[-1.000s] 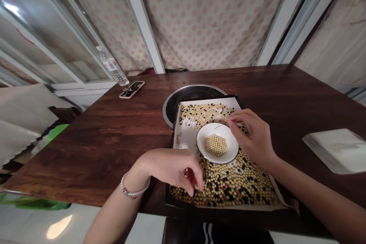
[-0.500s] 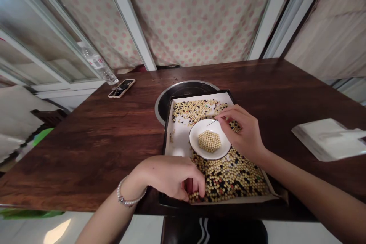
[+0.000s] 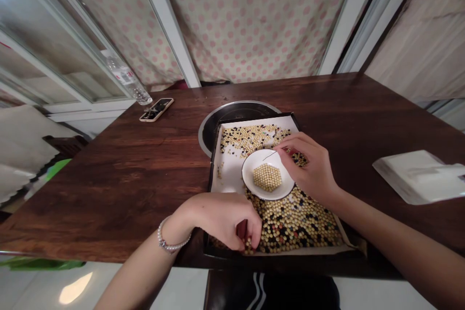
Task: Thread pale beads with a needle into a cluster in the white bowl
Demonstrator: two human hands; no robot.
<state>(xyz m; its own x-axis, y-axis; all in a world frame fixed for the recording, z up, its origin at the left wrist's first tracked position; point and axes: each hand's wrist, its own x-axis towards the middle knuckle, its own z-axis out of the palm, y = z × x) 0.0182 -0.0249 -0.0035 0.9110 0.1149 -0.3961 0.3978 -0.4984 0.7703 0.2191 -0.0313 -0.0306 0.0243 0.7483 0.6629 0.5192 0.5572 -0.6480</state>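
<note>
A shallow box (image 3: 228, 179) with a white lining holds many loose round beads (image 3: 301, 223), mostly cream with black and a few red and green ones. A white dark-rimmed bowl (image 3: 250, 186) sits among them, with cream beads (image 3: 268, 177) gathered at its bottom. My right hand (image 3: 308, 162) is at the bowl's right rim, thumb and fingers pinched on a thin needle (image 3: 269, 155) that points left over the bowl. My left hand (image 3: 232, 220), with a beaded bracelet at the wrist, is curled down onto the beads at the box's front left. What its fingertips pinch is hidden.
The box lies on a dark wooden table (image 3: 152, 169), overlapping a round black inset plate (image 3: 247, 109). A phone (image 3: 157, 109) and a clear plastic bottle (image 3: 129, 80) are at the far left. A white packet (image 3: 417, 177) lies at the right.
The view has shifted slightly. My left hand's fingertips stay down in the beads, a little closer together. My right hand keeps the needle over the bowl.
</note>
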